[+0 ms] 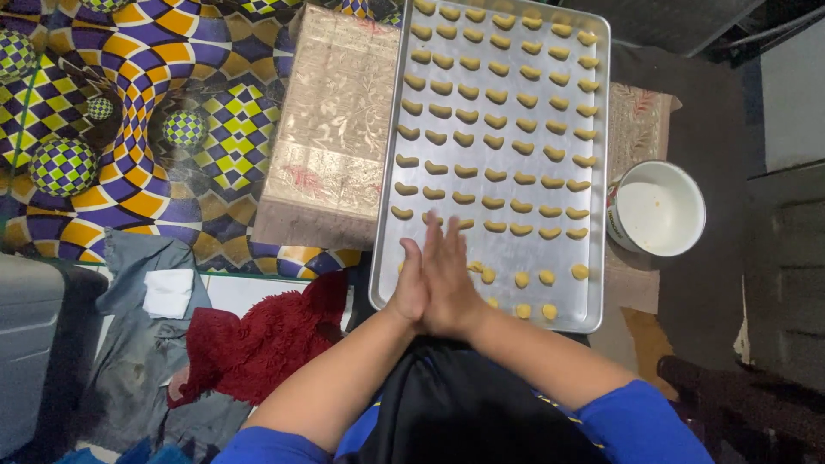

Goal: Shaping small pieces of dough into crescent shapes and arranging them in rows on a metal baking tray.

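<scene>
Two hands were observed pressed palm to palm over the near end of a metal baking tray [593, 172], the left hand [411, 288] laid flat against the right hand [451, 283], fingers extended toward the far side. Whether anything was held between the palms could not be determined. Rows of crescent-shaped dough pieces [494, 120] were noted across the far and middle tray; small dough balls [534, 294] lay at the near right, just beside the hands. A white bowl [657, 208] was recorded right of the tray, a red cloth [266, 339] at near left.
</scene>
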